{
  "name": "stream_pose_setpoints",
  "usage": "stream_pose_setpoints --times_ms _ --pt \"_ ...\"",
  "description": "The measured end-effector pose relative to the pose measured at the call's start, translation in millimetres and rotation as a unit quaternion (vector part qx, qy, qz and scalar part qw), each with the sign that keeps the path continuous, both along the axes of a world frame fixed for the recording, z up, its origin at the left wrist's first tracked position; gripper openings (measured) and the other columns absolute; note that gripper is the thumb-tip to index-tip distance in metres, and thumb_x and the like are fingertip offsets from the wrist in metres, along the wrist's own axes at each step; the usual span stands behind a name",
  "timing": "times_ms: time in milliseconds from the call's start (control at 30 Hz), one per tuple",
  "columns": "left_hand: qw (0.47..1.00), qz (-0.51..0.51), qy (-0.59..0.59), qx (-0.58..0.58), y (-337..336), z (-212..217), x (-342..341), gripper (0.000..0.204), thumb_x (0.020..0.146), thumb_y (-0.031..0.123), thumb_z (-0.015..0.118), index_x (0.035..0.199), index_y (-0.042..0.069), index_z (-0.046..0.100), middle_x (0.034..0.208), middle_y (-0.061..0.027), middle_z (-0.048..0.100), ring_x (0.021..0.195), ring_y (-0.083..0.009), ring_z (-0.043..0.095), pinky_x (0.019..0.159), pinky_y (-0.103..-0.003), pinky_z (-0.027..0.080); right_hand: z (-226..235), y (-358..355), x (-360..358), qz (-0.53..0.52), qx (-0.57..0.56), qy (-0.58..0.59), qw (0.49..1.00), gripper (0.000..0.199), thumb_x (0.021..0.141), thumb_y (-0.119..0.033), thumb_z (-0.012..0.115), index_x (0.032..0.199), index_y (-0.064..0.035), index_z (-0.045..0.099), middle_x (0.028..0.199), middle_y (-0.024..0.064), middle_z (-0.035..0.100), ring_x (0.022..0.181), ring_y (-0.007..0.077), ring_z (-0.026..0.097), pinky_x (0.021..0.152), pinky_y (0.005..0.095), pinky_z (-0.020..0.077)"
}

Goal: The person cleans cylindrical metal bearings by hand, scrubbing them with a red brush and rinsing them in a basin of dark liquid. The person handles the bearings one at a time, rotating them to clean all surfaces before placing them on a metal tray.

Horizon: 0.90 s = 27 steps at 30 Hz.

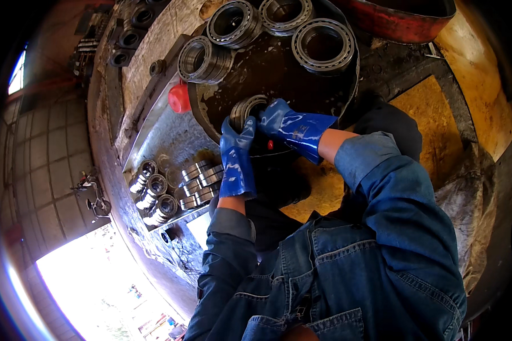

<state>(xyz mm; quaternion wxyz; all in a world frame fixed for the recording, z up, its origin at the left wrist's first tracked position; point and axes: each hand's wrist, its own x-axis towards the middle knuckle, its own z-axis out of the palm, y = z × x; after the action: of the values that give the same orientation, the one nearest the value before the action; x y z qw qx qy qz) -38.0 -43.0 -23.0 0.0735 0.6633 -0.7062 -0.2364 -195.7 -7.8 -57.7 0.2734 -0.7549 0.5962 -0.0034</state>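
Observation:
Both my hands wear long blue rubber gloves. Between them is a metal bearing ring [247, 109], tilted over the near edge of a round, dark basin [347, 102] that looks wet with oil. My left hand [237, 145] grips the ring's near left side, its fingers closed along it. From the right, my right hand [281, 120] closes on the same ring, its fingertips partly hidden behind it. Farther back in the basin sit several big roller bearings, among them a wide one [323, 46] at the right and a stack [205, 59] at the left.
A red rounded object [179, 98] stands at the basin's left rim. Left of my left forearm, a metal tray [132, 165] carries stacked bearing rings [200, 183] and rows of smaller bearings [156, 184]. A red, open drum [401, 25] stands at the far right. Yellowish boards [432, 125] lie below.

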Motion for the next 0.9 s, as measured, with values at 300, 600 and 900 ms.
stream_pose_setpoints --times_ms 300,600,900 --pt "0.996 -0.041 -0.062 0.040 -20 13 2 0.092 0.088 0.055 0.080 0.149 -0.007 0.050 0.141 -0.0321 0.062 0.135 -0.0414 0.059 0.113 -0.044 0.048 10 33 -30 -0.279 0.224 -0.641 0.679 0.038 0.098 -0.038 0.071 0.119 -0.0065 0.076 0.107 0.0095 0.076 0.096 0.0176 0.070 0.086 0.0322 0.0543" --pt "0.950 -0.248 -0.012 0.188 -88 36 -35 0.072 0.090 0.041 0.081 0.140 -0.007 0.059 0.131 -0.0256 0.070 0.119 -0.0370 0.068 0.104 -0.040 0.050 19 41 -27 -0.249 0.100 -0.481 0.835 0.042 0.097 -0.042 0.072 0.123 -0.0096 0.075 0.109 0.0106 0.077 0.104 0.0226 0.071 0.094 0.0345 0.0535" --pt "0.999 0.002 -0.023 0.047 -34 -14 -13 0.091 0.085 0.049 0.084 0.150 -0.004 0.049 0.137 -0.0288 0.065 0.127 -0.0383 0.064 0.107 -0.044 0.051 8 11 -18 -0.027 0.047 -0.058 0.997 0.031 0.091 -0.025 0.072 0.121 -0.0196 0.078 0.115 0.0048 0.078 0.107 0.0273 0.075 0.085 0.0429 0.0576"
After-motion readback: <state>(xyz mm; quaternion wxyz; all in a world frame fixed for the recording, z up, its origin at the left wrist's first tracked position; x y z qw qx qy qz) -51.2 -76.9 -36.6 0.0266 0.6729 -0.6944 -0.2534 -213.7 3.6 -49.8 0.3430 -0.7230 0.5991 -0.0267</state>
